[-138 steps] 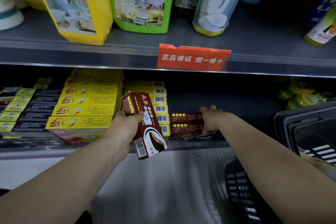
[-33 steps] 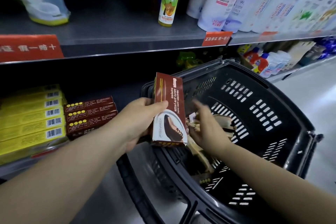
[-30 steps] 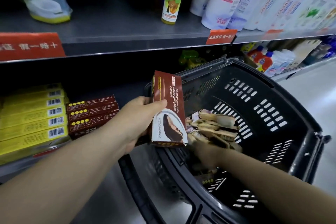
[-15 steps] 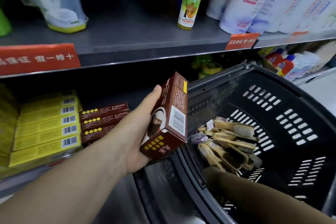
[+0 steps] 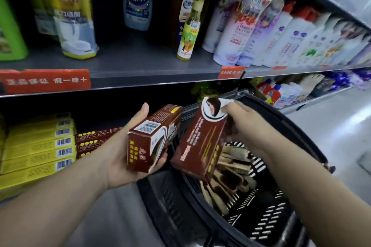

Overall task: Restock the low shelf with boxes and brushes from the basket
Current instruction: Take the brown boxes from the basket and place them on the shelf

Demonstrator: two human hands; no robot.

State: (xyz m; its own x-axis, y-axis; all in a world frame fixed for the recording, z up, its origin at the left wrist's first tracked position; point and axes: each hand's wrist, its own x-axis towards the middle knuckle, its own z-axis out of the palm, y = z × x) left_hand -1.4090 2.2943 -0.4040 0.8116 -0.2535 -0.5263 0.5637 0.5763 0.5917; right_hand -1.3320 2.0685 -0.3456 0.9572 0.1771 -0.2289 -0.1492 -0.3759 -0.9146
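Head view: second brown box (image 5: 197, 142) is now out of the basket (image 5: 297, 130), pinched at its top by our right hand (image 5: 244, 124). Left hand (image 5: 128, 146) still cups the first box (image 5: 149, 144), fingers curled underneath. Brushes (image 5: 226, 168) remain below the right fingers; next, the low shelf (image 5: 96, 114).

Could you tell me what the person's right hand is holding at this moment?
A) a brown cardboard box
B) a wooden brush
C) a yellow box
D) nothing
A: the right hand grips the top end of a brown cardboard box above the black plastic basket, while the wooden brushes lie in the basket below.
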